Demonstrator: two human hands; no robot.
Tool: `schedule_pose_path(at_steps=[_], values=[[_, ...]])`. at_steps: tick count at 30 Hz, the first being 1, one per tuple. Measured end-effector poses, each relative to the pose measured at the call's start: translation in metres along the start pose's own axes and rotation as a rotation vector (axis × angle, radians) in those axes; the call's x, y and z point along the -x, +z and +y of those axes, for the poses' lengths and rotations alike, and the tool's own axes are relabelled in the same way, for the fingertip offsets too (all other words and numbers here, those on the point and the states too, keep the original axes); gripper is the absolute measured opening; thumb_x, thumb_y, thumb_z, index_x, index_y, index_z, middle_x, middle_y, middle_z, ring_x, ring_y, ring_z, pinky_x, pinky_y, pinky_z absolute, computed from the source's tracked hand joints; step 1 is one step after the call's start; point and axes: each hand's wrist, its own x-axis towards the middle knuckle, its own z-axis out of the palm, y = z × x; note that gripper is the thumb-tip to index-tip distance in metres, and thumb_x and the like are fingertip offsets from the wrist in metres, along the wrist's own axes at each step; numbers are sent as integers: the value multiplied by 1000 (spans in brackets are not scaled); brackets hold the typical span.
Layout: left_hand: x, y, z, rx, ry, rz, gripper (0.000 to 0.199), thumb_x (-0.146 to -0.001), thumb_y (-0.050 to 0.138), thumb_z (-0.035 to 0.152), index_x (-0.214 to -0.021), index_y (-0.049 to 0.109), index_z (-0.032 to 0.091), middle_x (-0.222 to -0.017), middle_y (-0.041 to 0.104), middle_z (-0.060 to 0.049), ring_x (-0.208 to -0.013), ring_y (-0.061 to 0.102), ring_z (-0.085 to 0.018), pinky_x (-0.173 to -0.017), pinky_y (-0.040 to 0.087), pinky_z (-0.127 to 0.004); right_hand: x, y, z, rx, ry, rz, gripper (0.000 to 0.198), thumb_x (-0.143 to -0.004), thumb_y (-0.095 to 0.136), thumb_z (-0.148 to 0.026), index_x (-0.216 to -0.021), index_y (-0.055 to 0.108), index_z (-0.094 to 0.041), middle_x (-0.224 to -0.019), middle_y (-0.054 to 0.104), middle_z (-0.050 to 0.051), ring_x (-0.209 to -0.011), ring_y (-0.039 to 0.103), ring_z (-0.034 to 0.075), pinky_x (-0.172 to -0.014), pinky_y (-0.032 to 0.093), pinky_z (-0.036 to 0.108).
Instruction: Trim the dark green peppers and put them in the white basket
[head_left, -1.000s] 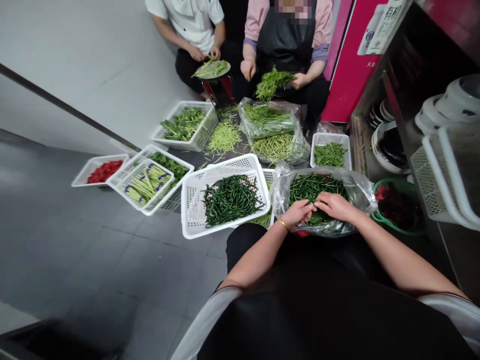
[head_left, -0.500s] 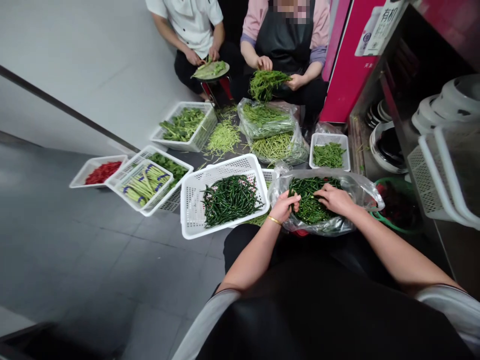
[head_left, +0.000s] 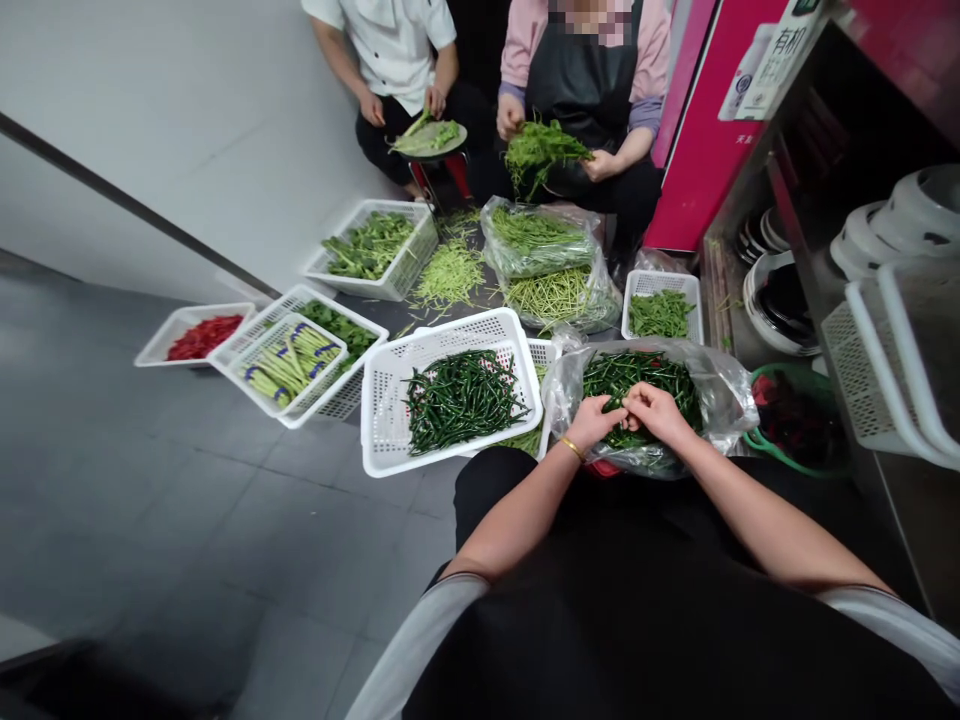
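Over a clear plastic bag (head_left: 724,400) full of thin dark green chili peppers (head_left: 660,373), my two hands meet fingertip to fingertip. My left hand (head_left: 595,424), with a gold bangle at the wrist, is closed around a few green chilies. Pinched at the end of one chili, my right hand (head_left: 655,412) touches the left fingers; the exact piece in the pinch is too small to make out. To the left stands a white perforated basket (head_left: 382,425) holding a heap of similar green chilies (head_left: 463,405).
Farther left are baskets of asparagus bundles (head_left: 292,365) and red chilies (head_left: 202,338). Ahead lie leafy greens (head_left: 369,243), cut stems (head_left: 452,272) and bagged stalks (head_left: 551,295). Two people sit opposite, handling greens. A metal shelf (head_left: 877,470) borders the right side.
My right hand has moved left from the chili pile to meet my left hand, which has shifted slightly right. The person in the apron has drawn one hand back from the greens.
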Motion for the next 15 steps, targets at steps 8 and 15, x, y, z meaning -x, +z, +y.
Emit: schedule_pose_path(at_steps=[8, 15], values=[[24, -17, 22, 65, -117, -422, 33, -66, 76, 40, -78, 66, 11, -58, 62, -1, -41, 41, -5, -42, 29, -20, 17, -28, 1, -116, 67, -349, 47, -79, 55, -67, -73, 51, -20, -49, 48, -6, -43, 52, 13, -49, 47, 28], [18, -20, 24, 636, -105, -96, 32, -64, 75, 29, -78, 51, 15, -83, 70, -10, -74, 68, -21, -69, 54, -36, -42, -25, -14, 1022, -99, -37, 46, -86, 59, -47, -125, 62, -24, -118, 63, 10, -96, 65, 22, -82, 49, 32]])
